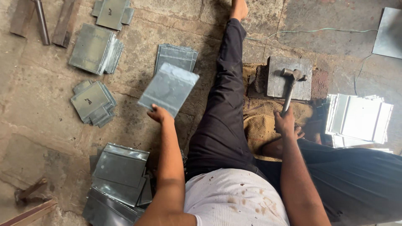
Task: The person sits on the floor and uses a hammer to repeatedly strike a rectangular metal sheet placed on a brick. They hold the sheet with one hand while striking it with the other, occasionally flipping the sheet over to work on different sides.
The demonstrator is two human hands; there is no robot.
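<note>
- Far left: a steel rod (41,21) and wooden blocks (65,23) lay on the stone floor (37,125). A second hammer (30,191) lay at the lower left corner.
- Left of centre: four stacks of cut grey sheet-metal pieces lay on the floor. The top piece of the upper stack (111,12) and of the middle stack (92,102) each carried a small dark handwritten mark. No packages or signs were visible.
- Near stack (119,175): folded-edge pieces lay beside the left elbow.
- Left hand (158,113): closed on the lower edge of one sheet-metal piece (168,88), holding it raised and tilted above the floor, clear of the stacks.
- Step in hand, as judged: a piece was in transfer between the stacks and the block. The next move called for seating it flat on the block before striking.
- Right hand (285,123): closed around the handle of the hammer (293,75), whose head rested on the steel block (289,77). The block sat on burlap sacking (259,125).
- Far right: bright sheet pieces (360,117) lay stacked beside the right knee.
</note>
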